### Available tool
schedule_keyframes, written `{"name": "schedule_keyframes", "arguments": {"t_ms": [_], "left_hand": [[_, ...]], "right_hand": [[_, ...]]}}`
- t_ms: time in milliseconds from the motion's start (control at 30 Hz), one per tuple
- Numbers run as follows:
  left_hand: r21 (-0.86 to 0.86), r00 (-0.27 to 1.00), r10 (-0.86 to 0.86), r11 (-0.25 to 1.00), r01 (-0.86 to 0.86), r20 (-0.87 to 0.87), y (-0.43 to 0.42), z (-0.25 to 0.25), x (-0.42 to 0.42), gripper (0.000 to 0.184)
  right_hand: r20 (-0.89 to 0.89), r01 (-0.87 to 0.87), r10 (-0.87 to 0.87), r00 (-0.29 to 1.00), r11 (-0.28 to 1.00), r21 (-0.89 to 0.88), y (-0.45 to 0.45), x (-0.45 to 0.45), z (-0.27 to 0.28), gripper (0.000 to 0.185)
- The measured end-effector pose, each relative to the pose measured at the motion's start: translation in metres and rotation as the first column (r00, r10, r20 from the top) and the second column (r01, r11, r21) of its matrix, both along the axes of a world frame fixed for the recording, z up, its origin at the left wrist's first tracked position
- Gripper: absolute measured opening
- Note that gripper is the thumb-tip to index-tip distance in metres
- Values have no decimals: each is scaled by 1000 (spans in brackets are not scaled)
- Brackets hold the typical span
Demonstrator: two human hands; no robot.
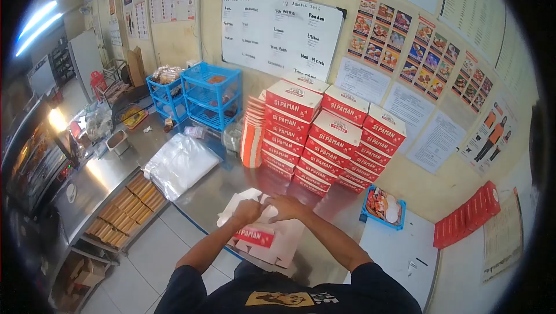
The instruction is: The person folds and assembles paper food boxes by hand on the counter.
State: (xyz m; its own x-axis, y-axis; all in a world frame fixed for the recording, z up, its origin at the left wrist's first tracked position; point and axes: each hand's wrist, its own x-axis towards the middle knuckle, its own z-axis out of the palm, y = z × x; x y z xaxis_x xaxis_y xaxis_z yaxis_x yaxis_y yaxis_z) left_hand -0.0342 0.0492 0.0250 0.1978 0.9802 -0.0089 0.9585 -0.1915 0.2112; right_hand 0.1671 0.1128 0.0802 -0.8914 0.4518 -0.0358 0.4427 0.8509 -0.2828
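Note:
A partly folded cardboard food box, white inside with a red "PAMAN" panel, lies on the steel counter right in front of me. My left hand is closed on its far flaps. Beside it my right hand grips the box's right side, fingers bent round the card. The two hands are close together, and they hide the flaps between them. Behind the hands rise several stacks of finished red and white "SI PAMAN" boxes. An upright stack of orange and white striped cardboard leans against their left side.
Clear plastic bags lie on the counter to the left, near blue tiered racks. A blue basket of packets stands to the right. More red boxes line the right wall. Wrapped brown rolls fill a lower shelf. A whiteboard hangs behind.

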Motion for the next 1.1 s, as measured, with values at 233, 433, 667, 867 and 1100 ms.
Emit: {"name": "schedule_keyframes", "arguments": {"t_ms": [233,433,667,867,1100], "left_hand": [[174,982,-26,985,-7,188,-20,10,24,22],[519,979,-85,854,-24,185,-5,37,26,31],[-34,989,-112,993,116,92,-37,71,-31,46],[210,918,-339,932,296,207,-38,111,-34,35],[275,901,-425,880,388,89,-37,139,-7,31]], "right_hand": [[28,75,-69,997,900,-430,0,-7,-27,86],[222,116,-83,971,984,-139,-35,-16,-27,61],[0,83,-83,997,995,-54,-30,-5,9,23],[-204,19,0,979,996,92,-43,13,64,17],[121,-108,97,988,991,83,-36,35,61,33]]}}
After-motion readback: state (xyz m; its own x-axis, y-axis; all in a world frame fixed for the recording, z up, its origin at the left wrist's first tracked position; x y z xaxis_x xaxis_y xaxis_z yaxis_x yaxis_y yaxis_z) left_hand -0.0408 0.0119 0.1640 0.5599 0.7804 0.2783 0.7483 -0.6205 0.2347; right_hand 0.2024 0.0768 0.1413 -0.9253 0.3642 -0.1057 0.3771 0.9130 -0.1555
